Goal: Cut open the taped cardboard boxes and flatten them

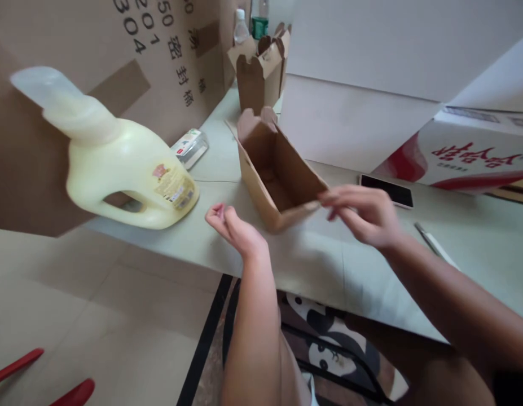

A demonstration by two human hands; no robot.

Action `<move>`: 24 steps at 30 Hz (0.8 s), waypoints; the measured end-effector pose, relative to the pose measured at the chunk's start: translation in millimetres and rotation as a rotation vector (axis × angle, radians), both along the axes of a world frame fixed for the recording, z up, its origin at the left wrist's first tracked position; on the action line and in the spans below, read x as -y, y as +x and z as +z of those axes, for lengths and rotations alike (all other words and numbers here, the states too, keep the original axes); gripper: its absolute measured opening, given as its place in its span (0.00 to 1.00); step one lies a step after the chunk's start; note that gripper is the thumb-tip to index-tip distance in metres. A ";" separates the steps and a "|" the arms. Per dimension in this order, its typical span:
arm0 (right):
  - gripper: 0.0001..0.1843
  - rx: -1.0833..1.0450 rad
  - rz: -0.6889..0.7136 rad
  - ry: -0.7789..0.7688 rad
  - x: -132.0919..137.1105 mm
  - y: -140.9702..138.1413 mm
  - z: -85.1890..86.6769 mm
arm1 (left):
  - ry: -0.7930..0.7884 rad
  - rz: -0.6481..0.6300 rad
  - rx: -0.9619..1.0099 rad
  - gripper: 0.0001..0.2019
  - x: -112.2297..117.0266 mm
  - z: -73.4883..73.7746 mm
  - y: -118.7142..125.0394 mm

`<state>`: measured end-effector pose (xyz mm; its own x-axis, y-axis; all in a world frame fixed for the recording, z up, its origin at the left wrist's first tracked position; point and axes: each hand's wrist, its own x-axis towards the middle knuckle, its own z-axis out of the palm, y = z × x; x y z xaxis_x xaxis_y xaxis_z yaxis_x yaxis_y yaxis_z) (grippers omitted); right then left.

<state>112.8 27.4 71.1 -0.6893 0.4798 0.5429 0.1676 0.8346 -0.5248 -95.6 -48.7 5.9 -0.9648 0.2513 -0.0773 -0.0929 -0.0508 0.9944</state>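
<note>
An open brown cardboard box (261,186) stands on the table, its inside facing up and bare. At its near right corner, my right hand (363,217) pinches the rim between thumb and fingers; the fingertips are slightly blurred. My left hand (240,228) hovers left of the box's near end, apart from it. Its fingers are curled in against the thumb, with nothing visible in them. To the left, a large pale-yellow jug (126,163) with a handle and a translucent cap leans over the table's edge.
Behind stand more folded cardboard boxes (253,79) and bottles (241,27). A small clear pack (191,148) lies near the jug. On the right are a phone (388,190), a pen-like tool (433,242) and a red-and-white carton (468,149). A large printed carton (75,34) rises at left.
</note>
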 end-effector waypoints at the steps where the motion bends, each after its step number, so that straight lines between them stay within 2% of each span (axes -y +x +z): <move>1: 0.15 -0.010 0.004 -0.002 18.8 33.6 1.0 | 0.037 -0.061 0.009 0.12 -0.3 1.1 3.0; 4: 0.17 -0.099 -0.163 -0.052 62.7 112.6 -4.5 | 0.186 -0.378 0.016 0.18 -6.0 4.8 24.7; 6: 0.16 -0.123 -0.230 -0.029 78.1 142.8 -14.2 | 0.238 -0.597 -0.036 0.25 -11.7 5.4 46.4; 8: 0.14 -0.164 -0.344 -0.008 82.8 157.8 -26.8 | 0.228 -0.721 -0.087 0.29 -17.0 3.7 68.6; 11: 0.11 -0.235 -0.550 0.002 79.8 167.0 -47.0 | 0.156 -0.760 -0.117 0.29 -22.3 -0.5 95.0; 13: 0.13 -0.220 -0.591 0.032 78.2 172.7 -58.7 | 0.083 -0.790 -0.202 0.28 -23.5 -1.5 107.0; 16: 0.15 -0.212 -0.638 0.091 79.3 184.2 -69.3 | 0.018 -0.771 -0.502 0.24 -23.0 0.2 120.8; 19: 0.13 -0.282 -0.740 0.119 79.8 194.4 -71.8 | 0.052 -0.689 -0.723 0.19 -23.1 1.4 134.6; 22: 0.15 -0.366 -0.701 0.042 78.2 199.1 -72.7 | 0.124 -0.687 -0.690 0.15 -26.9 -2.0 147.0; 24: 0.25 -0.445 -0.612 -0.033 77.7 199.8 -74.2 | 0.242 -0.680 -0.643 0.10 -31.1 -7.2 151.5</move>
<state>312.6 -50.2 -3.1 -0.0135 0.7273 0.6861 0.3621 0.6432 -0.6747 55.9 -17.6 -1.3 -0.4470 0.7116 0.5420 0.3802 -0.3974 0.8352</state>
